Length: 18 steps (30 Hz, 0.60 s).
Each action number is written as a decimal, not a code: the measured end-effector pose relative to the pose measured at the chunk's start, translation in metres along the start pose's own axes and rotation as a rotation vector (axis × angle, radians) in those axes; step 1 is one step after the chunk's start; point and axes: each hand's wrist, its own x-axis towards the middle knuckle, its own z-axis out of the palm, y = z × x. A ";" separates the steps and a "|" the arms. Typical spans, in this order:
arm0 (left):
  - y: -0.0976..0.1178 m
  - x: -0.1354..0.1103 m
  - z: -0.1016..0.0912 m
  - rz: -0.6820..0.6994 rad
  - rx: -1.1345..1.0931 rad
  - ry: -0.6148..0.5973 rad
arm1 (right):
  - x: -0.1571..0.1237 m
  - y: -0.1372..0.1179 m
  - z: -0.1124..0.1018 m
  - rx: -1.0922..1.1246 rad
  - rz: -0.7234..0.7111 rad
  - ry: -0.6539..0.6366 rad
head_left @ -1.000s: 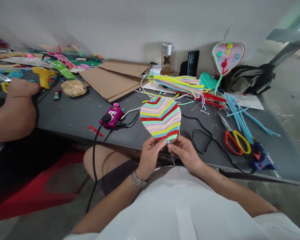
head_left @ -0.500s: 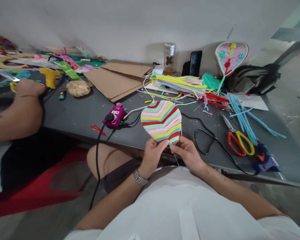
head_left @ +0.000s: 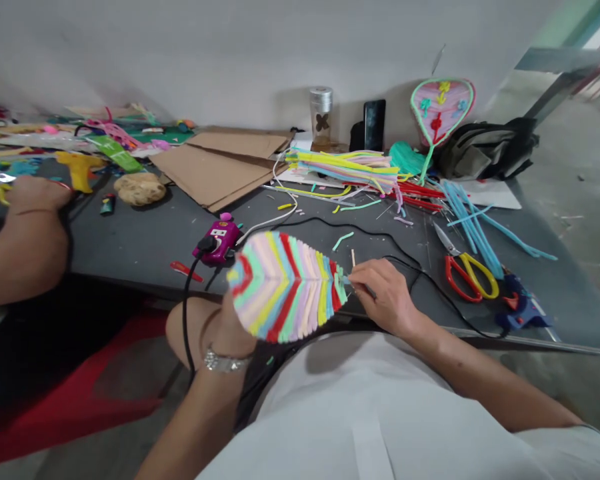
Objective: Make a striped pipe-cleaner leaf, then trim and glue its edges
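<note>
A leaf-shaped piece of striped pipe cleaners (head_left: 285, 287) lies sideways in front of me, above the table's front edge. Its rows of pink, yellow, red, blue and green meet along a middle line. My right hand (head_left: 383, 293) pinches the short stem at its narrow right end. My left hand (head_left: 235, 327), with a metal watch (head_left: 223, 362) on the wrist, is behind the rounded left end; its fingers are hidden.
A purple power socket (head_left: 219, 241) with black cables sits left of the leaf. To the right are scissors (head_left: 473, 275), a blue glue gun (head_left: 523, 310) and blue pipe cleaners (head_left: 473, 223). Another person's arm (head_left: 27, 240) rests at far left. Cardboard (head_left: 225, 170) lies behind.
The leaf has turned from upright to sideways and come left, its narrow end now pointing right. My left hand has gone from the stem to behind the rounded end.
</note>
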 end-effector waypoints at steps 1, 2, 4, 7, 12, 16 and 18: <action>0.007 0.001 -0.008 -0.022 -0.012 -0.011 | -0.001 0.002 0.001 -0.013 -0.017 -0.012; 0.012 0.002 -0.016 -0.048 -0.021 -0.024 | -0.002 0.003 0.002 -0.014 -0.022 -0.025; 0.022 0.004 -0.027 -0.106 0.003 -0.096 | -0.003 0.006 0.005 0.000 -0.013 -0.055; 0.036 0.012 -0.034 -0.103 0.255 -0.216 | -0.002 0.011 0.011 -0.001 0.018 -0.099; 0.049 0.041 -0.022 0.307 0.866 -0.134 | 0.009 0.022 0.023 -0.107 0.158 -0.224; 0.026 0.049 0.000 0.733 1.183 -0.043 | 0.016 0.025 0.036 -0.263 0.210 -0.328; 0.005 0.045 0.010 0.707 1.142 -0.222 | 0.017 0.025 0.035 -0.309 0.184 -0.361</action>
